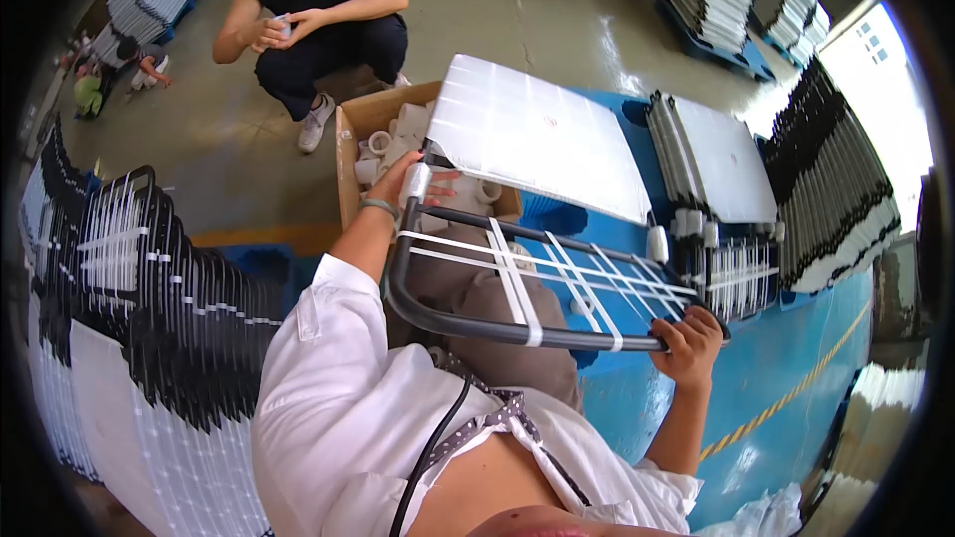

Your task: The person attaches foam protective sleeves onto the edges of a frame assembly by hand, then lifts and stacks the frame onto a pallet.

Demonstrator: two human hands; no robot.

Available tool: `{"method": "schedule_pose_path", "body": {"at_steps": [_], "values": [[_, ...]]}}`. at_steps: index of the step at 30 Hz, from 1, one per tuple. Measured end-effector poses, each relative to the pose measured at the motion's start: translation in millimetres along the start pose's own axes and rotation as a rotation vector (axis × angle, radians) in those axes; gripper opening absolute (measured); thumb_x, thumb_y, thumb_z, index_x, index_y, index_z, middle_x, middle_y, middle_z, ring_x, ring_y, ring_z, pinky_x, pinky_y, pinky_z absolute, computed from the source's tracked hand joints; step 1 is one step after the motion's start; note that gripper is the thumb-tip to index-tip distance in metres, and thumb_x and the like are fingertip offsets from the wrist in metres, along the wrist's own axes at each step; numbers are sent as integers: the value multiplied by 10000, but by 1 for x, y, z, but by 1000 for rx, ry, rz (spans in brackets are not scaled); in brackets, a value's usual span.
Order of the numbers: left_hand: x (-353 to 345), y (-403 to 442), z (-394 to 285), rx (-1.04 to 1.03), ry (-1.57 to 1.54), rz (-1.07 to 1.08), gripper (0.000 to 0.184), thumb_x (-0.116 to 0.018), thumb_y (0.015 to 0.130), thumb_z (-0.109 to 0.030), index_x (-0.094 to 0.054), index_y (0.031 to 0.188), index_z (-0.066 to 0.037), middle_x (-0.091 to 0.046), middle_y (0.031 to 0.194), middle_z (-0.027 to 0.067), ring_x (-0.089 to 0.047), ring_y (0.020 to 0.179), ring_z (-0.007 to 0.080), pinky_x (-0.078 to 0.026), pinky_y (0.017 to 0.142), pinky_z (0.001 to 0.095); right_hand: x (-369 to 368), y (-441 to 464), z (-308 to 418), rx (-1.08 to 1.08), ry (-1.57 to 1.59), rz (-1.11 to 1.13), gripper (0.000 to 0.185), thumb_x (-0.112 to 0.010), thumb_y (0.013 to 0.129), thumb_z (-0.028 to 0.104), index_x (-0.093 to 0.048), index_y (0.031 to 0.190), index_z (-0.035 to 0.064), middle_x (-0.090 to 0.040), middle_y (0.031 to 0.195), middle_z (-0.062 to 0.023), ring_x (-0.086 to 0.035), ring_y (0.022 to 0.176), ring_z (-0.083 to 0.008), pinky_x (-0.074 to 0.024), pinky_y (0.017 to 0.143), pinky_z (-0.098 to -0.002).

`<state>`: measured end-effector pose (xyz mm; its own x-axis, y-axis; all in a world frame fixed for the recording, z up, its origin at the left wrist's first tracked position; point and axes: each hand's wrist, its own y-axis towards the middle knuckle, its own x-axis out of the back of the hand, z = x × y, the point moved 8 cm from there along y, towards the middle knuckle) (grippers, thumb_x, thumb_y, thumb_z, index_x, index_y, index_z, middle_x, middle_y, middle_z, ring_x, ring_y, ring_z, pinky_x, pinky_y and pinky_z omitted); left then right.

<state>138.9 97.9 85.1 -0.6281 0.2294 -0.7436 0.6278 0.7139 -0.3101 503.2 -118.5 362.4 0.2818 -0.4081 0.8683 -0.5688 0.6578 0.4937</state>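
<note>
A black tubular frame point(468, 326) crossed by white straps lies tilted over my lap. It adjoins a flat white panel point(542, 129) that seems wrapped in clear plastic. At the left joint, my left hand point(406, 184) holds the frame around a white sleeve point(419, 183), fingers reaching past it on the far side. My right hand point(688, 343) has its fingers curled over the tube at the near right corner. A second white sleeve point(658, 244) sits on the right joint.
Behind the panel stands a cardboard box point(348, 164) of white plastic pieces. Stacks of similar frames point(169, 268) rise at the left, with more stacked panels point(721, 154) at the right. Blue pallets point(542, 214) lie beneath. Another person point(323, 20) squats ahead, holding something small.
</note>
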Motion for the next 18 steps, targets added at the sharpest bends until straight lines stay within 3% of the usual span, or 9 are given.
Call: {"method": "schedule_pose_path", "body": {"at_steps": [3, 4, 6, 8, 9, 10, 11, 15, 18], "values": [[13, -2, 3, -12, 120, -97, 643, -451, 812, -477, -432, 1261, -17, -528, 1236, 199, -571, 1024, 379, -531, 709, 379, 12, -2, 11, 47, -41, 41, 205, -710, 624, 188, -618, 804, 152, -421, 494, 13, -467, 458, -172, -461, 605, -332], [22, 6, 16, 28, -64, 33, 630, -439, 809, -456, -430, 1247, -4, -532, 1229, 195, -588, 982, 375, -531, 720, 380, 17, -5, 15, 66, -46, 50, 247, -722, 629, 192, -598, 838, 149, -375, 488, 20, -436, 448, -166, -449, 575, -327], [56, 31, 42, 283, -168, 185, 707, -441, 817, -528, -387, 1292, -7, -495, 1209, 302, -587, 970, 368, -536, 696, 384, 29, -6, 20, 154, -27, 40, 210, -699, 665, 158, -563, 820, 124, -314, 491, 15, -400, 436, -157, -415, 515, -307], [11, 24, 48, 34, -162, -26, 733, -477, 820, -542, -372, 1318, -14, -473, 1199, 343, -594, 931, 395, -546, 707, 409, 42, -17, 24, 228, -33, 32, 169, -653, 650, 114, -547, 781, 100, -329, 482, 18, -417, 437, -147, -422, 518, -293], [1, 24, 55, 10, -204, 40, 693, -501, 811, -464, -367, 1318, -11, -468, 1230, 309, -539, 1028, 417, -521, 775, 457, 54, -18, 24, 254, -45, -10, 169, -639, 635, 120, -549, 776, 98, -336, 479, 26, -424, 439, -146, -435, 535, -293], [-11, 23, 63, -10, -246, 108, 661, -525, 802, -386, -363, 1319, -7, -462, 1260, 275, -484, 1126, 440, -495, 844, 505, 61, -23, 21, 253, -53, 28, 165, -630, 636, 116, -551, 780, 100, -342, 481, 35, -439, 447, -143, -470, 589, -292], [-60, 16, 64, -107, -193, 253, 620, -537, 774, -266, -385, 1308, 10, -422, 1318, 242, -352, 1260, 418, -377, 995, 527, 72, -27, 15, 247, -96, 21, 159, -643, 661, 124, -555, 793, 106, -360, 487, 38, -454, 457, -141, -485, 631, -298], [-62, 9, 62, -257, -265, 289, 602, -518, 723, -181, -403, 1272, 37, -456, 1289, 230, -418, 1207, 413, -324, 1046, 519, 84, -42, -2, 121, -251, -118, 196, -685, 762, 247, -584, 896, 146, -454, 536, 28, -515, 513, -146, -495, 808, -372], [-69, 14, 67, -258, -261, 207, 579, -503, 705, -145, -415, 1241, 56, -485, 1257, 226, -461, 1167, 397, -315, 1060, 507, 87, -72, -27, -163, -388, -118, 187, -708, 723, 245, -611, 867, 174, -522, 605, 21, -563, 627, -143, -360, 991, -411]]}}
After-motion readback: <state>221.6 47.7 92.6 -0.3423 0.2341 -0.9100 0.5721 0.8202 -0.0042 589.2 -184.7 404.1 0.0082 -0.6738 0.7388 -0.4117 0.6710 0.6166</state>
